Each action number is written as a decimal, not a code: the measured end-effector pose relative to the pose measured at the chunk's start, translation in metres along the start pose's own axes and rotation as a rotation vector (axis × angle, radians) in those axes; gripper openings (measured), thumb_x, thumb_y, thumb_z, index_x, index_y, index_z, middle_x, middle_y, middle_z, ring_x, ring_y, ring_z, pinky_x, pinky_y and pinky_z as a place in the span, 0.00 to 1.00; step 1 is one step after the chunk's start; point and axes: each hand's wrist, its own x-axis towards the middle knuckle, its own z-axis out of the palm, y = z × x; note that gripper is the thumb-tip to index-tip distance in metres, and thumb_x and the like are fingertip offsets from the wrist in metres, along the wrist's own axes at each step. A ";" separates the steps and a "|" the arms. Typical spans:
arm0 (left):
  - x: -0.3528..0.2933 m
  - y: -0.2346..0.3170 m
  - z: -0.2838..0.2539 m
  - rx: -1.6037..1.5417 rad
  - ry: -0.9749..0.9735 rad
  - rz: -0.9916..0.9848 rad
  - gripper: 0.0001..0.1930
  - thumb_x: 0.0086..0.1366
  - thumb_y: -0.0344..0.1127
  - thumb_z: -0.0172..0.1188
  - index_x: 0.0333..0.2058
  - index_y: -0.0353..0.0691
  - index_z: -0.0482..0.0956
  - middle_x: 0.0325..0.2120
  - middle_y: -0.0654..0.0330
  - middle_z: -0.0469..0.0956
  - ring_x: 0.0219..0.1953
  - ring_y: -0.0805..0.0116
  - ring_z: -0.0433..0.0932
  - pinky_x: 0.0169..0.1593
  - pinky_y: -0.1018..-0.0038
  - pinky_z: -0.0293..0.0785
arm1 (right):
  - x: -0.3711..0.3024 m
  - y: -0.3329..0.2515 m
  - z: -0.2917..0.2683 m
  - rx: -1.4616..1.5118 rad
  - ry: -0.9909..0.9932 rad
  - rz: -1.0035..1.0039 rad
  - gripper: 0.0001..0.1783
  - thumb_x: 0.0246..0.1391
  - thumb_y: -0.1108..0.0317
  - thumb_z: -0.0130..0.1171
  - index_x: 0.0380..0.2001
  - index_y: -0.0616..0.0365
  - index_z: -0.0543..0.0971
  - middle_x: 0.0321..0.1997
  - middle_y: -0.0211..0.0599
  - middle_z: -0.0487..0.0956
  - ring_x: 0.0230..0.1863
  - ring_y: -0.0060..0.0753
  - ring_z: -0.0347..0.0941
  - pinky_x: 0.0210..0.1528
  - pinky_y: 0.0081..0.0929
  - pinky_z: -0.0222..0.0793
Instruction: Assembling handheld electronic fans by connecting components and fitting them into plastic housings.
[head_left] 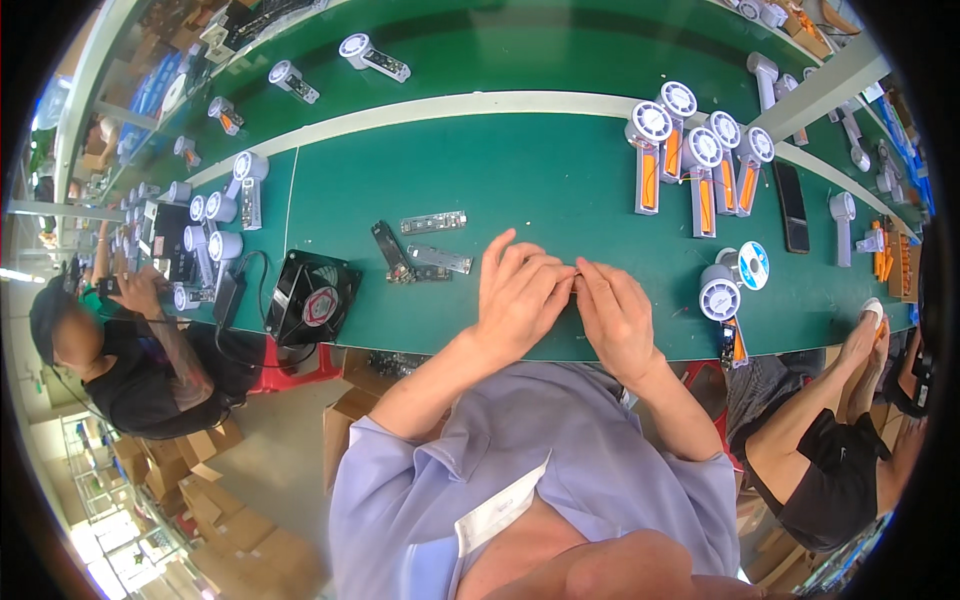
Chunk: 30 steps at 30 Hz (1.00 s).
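My left hand (pixel 520 298) and my right hand (pixel 614 312) meet over the near part of the green bench. Their thumbs and index fingers pinch together at the fingertips. Whatever sits between them is tiny and dark, too small to name. Left of my left hand lies a loose group of narrow circuit boards (pixel 434 222), some overlapping. To the right of my right hand, close to the bench edge, is a white handheld fan (pixel 719 300) with its handle open, showing a board and an orange part.
A black box fan (pixel 316 300) with a cable stands at the left. Handheld fans with orange batteries (pixel 704 150) gather at the back right, near a spool (pixel 752 266) and a dark phone (pixel 791 207). A co-worker (pixel 150 350) sits left; another person (pixel 830 450) sits right.
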 end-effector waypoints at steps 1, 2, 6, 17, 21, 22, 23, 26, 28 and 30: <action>0.002 0.000 -0.002 -0.001 -0.026 0.020 0.09 0.55 0.26 0.74 0.34 0.43 0.85 0.33 0.66 0.85 0.44 0.63 0.81 0.67 0.50 0.66 | -0.001 0.001 0.001 -0.008 0.007 0.008 0.21 0.52 0.81 0.70 0.51 0.69 0.82 0.44 0.44 0.82 0.38 0.45 0.81 0.39 0.39 0.79; 0.003 0.000 -0.004 -0.003 -0.052 0.039 0.09 0.55 0.26 0.74 0.34 0.43 0.86 0.34 0.66 0.85 0.44 0.63 0.81 0.68 0.50 0.65 | -0.002 0.001 0.001 -0.015 0.014 0.017 0.20 0.52 0.81 0.70 0.50 0.68 0.82 0.43 0.44 0.82 0.38 0.45 0.81 0.39 0.38 0.78; 0.003 -0.001 -0.008 -0.007 -0.073 0.049 0.09 0.55 0.26 0.74 0.35 0.43 0.85 0.34 0.66 0.85 0.44 0.62 0.81 0.70 0.48 0.62 | 0.000 0.000 0.002 -0.004 0.021 0.026 0.20 0.51 0.81 0.71 0.48 0.67 0.82 0.43 0.44 0.82 0.37 0.45 0.81 0.38 0.38 0.78; 0.004 -0.013 -0.001 0.032 -0.044 0.152 0.13 0.55 0.25 0.74 0.39 0.39 0.83 0.34 0.64 0.83 0.44 0.61 0.81 0.69 0.49 0.66 | 0.011 0.019 0.001 0.075 -0.085 -0.033 0.20 0.51 0.81 0.70 0.49 0.67 0.81 0.42 0.44 0.82 0.40 0.46 0.81 0.40 0.38 0.79; -0.002 -0.016 0.003 0.035 -0.015 0.152 0.13 0.57 0.27 0.72 0.41 0.43 0.82 0.37 0.65 0.80 0.46 0.63 0.79 0.69 0.44 0.64 | 0.018 0.024 -0.014 0.109 -0.117 -0.012 0.21 0.53 0.81 0.68 0.52 0.65 0.82 0.43 0.44 0.81 0.40 0.47 0.81 0.41 0.37 0.79; -0.002 -0.016 0.002 0.062 -0.015 0.173 0.14 0.57 0.27 0.72 0.42 0.43 0.82 0.37 0.65 0.80 0.46 0.63 0.79 0.69 0.44 0.63 | 0.015 0.026 -0.017 0.103 -0.153 0.002 0.22 0.53 0.81 0.68 0.53 0.63 0.82 0.43 0.44 0.81 0.41 0.47 0.81 0.41 0.38 0.79; -0.003 -0.015 0.002 0.089 -0.016 0.194 0.14 0.57 0.28 0.72 0.42 0.44 0.82 0.37 0.66 0.79 0.46 0.64 0.79 0.70 0.44 0.63 | 0.013 0.026 -0.019 0.098 -0.188 0.017 0.23 0.54 0.81 0.67 0.54 0.61 0.82 0.43 0.43 0.81 0.41 0.46 0.80 0.41 0.38 0.79; -0.004 -0.012 0.002 0.159 -0.039 0.166 0.12 0.57 0.27 0.73 0.40 0.45 0.83 0.36 0.67 0.81 0.46 0.63 0.81 0.70 0.46 0.62 | 0.014 0.024 -0.024 0.132 -0.233 0.002 0.22 0.55 0.80 0.68 0.54 0.60 0.83 0.44 0.41 0.81 0.43 0.46 0.80 0.43 0.39 0.78; -0.003 -0.014 -0.004 0.141 -0.079 0.192 0.11 0.58 0.28 0.73 0.39 0.45 0.83 0.39 0.65 0.81 0.49 0.62 0.80 0.70 0.45 0.63 | 0.012 0.021 -0.027 0.191 -0.240 0.044 0.20 0.56 0.80 0.69 0.53 0.60 0.83 0.44 0.41 0.82 0.44 0.46 0.79 0.44 0.39 0.78; 0.000 -0.018 -0.016 0.124 -0.122 0.217 0.11 0.59 0.29 0.73 0.39 0.45 0.83 0.42 0.64 0.80 0.51 0.60 0.79 0.70 0.44 0.64 | 0.009 0.018 -0.029 0.252 -0.247 0.087 0.19 0.56 0.79 0.69 0.52 0.60 0.84 0.44 0.40 0.83 0.45 0.46 0.79 0.46 0.39 0.77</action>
